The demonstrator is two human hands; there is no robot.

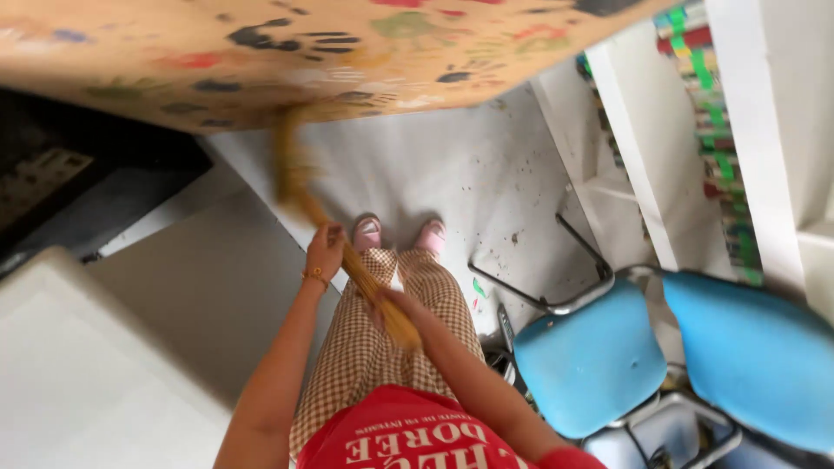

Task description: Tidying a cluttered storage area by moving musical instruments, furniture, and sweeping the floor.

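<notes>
Straw broom [347, 252] gripped by both hands, left hand [324, 250] above right hand [395, 304]; dark debris still speckles the white floor [452, 174] near the blue chair [586, 356]; sweeping looks unfinished.

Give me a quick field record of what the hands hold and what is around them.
left hand: gripping the broom higher up the handle
right hand: gripping the broom's near end
broom: straw-coloured, blurred, bristle end near the wall
wall: tan, covered in painted handprints
floor: pale, dark specks scattered
chair: blue seat, metal frame, at the person's right
feet: pink slippers
</notes>
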